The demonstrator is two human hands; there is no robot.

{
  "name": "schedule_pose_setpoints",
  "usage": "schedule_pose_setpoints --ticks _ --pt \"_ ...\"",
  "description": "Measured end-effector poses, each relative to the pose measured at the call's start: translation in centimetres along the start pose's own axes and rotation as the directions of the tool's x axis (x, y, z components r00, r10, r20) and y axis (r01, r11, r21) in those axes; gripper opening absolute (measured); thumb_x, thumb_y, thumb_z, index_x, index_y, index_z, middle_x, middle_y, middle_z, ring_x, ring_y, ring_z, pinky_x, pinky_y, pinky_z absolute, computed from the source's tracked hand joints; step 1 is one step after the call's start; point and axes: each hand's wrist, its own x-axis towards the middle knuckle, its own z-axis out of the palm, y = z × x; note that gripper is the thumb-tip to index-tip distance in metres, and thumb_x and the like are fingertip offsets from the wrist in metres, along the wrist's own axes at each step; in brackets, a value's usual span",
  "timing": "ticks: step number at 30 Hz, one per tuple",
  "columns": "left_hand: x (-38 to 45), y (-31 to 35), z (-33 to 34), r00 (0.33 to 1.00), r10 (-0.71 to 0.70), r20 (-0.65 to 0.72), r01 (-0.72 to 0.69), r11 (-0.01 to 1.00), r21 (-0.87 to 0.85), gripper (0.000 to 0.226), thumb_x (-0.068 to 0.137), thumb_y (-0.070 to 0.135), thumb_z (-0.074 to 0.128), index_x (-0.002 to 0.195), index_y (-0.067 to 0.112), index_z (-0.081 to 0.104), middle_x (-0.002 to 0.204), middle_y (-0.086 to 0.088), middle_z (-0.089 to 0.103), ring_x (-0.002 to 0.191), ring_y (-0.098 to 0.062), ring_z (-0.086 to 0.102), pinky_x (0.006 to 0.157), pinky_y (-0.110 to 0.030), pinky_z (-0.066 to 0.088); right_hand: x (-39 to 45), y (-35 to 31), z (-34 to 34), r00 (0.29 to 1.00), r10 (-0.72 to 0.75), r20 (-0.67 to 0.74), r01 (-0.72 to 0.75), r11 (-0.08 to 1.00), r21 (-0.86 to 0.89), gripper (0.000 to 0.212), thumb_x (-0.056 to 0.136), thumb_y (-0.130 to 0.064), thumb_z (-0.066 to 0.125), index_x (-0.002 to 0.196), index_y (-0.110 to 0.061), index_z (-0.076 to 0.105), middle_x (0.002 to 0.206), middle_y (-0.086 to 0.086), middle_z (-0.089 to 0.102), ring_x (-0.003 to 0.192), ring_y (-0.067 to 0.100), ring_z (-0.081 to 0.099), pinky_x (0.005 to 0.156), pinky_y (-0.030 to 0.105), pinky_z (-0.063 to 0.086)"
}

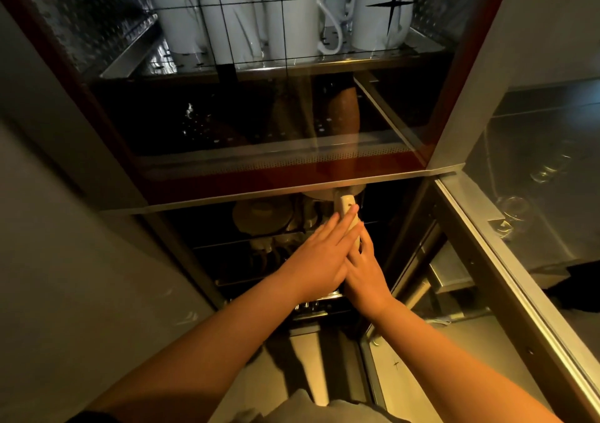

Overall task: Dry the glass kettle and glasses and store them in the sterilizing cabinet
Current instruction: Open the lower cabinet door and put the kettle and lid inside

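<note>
The glass kettle (328,192) stands inside the open lower compartment of the sterilizing cabinet (285,195), its body mostly hidden behind the upper door's bottom rail. Its white handle (346,205) sticks out toward me. My right hand (365,271) grips the handle from the right and below. My left hand (319,255) lies over it, fingers stretched along the handle. Two glasses (516,206) show faintly in the pane of the open lower door (487,244).
White mugs (289,16) fill the upper shelf behind the shut glass door. Pale plates or bowls (261,216) sit on the wire rack (246,279) left of the kettle. The open door stands at my right, a grey wall (81,260) at my left.
</note>
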Motion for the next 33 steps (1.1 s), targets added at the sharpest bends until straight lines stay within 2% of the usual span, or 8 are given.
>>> schedule_pose_setpoints --ticks 5,11,15,17,21,26,29,33 --pt "0.8 -0.1 -0.2 1.0 -0.029 -0.007 0.029 0.999 -0.039 0.062 0.098 0.026 0.031 0.15 0.021 -0.004 0.15 0.013 -0.03 0.142 -0.012 -0.016 0.115 -0.029 -0.002 0.6 -0.3 -1.1 0.997 0.069 -0.042 -0.063 0.988 0.138 0.098 0.081 -0.01 0.072 0.152 -0.014 0.004 0.159 0.007 -0.002 0.146 0.031 0.003 0.118 0.041 0.013" --pt "1.5 -0.7 0.4 0.998 -0.024 -0.051 0.022 0.999 -0.031 0.064 0.099 0.031 0.031 0.148 0.021 -0.008 0.152 0.011 -0.025 0.142 -0.009 -0.015 0.115 -0.028 -0.002 -0.6 0.3 -0.8 0.964 0.259 0.051 -0.264 0.934 0.239 0.05 0.101 -0.034 0.039 0.147 -0.037 0.02 0.152 -0.017 0.024 0.139 0.0 0.024 0.112 0.029 0.029" --pt "1.7 -0.8 1.3 0.99 -0.113 -0.088 0.102 0.988 -0.116 0.064 0.1 0.031 0.031 0.148 0.024 -0.011 0.149 0.016 -0.029 0.139 -0.005 -0.018 0.115 -0.028 -0.001 0.0 0.5 -0.9 0.899 0.404 0.168 -0.437 0.829 0.349 0.049 0.088 -0.062 0.05 0.13 -0.068 0.026 0.134 -0.035 0.042 0.117 -0.006 0.052 0.089 0.024 0.051" --pt "1.7 -0.9 1.5 0.987 -0.129 -0.09 0.113 0.979 -0.171 0.064 0.099 0.03 0.032 0.148 0.025 -0.009 0.148 0.018 -0.029 0.14 -0.005 -0.016 0.114 -0.027 0.002 1.0 0.1 -0.8 0.899 0.404 0.168 -0.437 0.836 0.331 0.047 0.088 -0.062 0.05 0.129 -0.067 0.029 0.141 -0.022 0.041 0.121 -0.005 0.048 0.096 0.026 0.047" --pt "1.7 -1.5 1.6 0.979 -0.176 -0.102 0.143 0.952 -0.271 0.066 0.098 0.029 0.035 0.148 0.028 -0.008 0.152 0.018 -0.02 0.142 -0.01 0.009 0.108 -0.021 0.023 1.9 -0.8 -0.4 0.911 0.4 0.102 -0.407 0.827 0.389 0.089 0.081 -0.014 0.071 0.147 -0.037 0.016 0.152 -0.003 0.018 0.137 0.007 0.025 0.108 0.02 0.029" --pt "0.3 -2.6 1.9 0.973 -0.229 -0.031 0.209 0.93 -0.304 0.075 0.096 0.031 0.038 0.143 0.038 -0.02 0.155 0.015 -0.017 0.127 -0.019 0.042 0.087 -0.024 0.047 1.8 -1.1 0.2 0.863 0.505 0.013 -0.434 0.727 0.532 0.061 0.084 -0.003 0.065 0.137 -0.017 0.038 0.143 0.007 0.035 0.132 0.009 0.034 0.109 0.025 0.034" --pt "-0.2 -2.8 2.6 0.983 -0.183 -0.014 0.175 0.954 -0.242 0.078 0.095 0.032 0.038 0.14 0.037 -0.026 0.152 0.016 -0.022 0.134 -0.018 0.034 0.094 -0.03 0.047 1.4 -1.0 0.4 0.867 0.496 0.043 -0.451 0.748 0.487 0.061 0.087 -0.004 0.062 0.14 -0.015 0.034 0.147 0.008 0.034 0.135 0.007 0.028 0.111 0.017 0.025" --pt "-0.1 -2.9 3.5 0.988 -0.153 -0.033 0.144 0.969 -0.199 0.077 0.096 0.029 0.038 0.141 0.03 -0.025 0.149 0.011 -0.029 0.144 -0.014 0.008 0.114 -0.031 0.022 0.2 -0.6 0.9 0.926 0.346 0.152 -0.377 0.831 0.409 0.094 0.083 -0.002 0.064 0.15 -0.025 0.003 0.159 0.008 0.006 0.144 0.01 0.007 0.111 0.012 0.013"
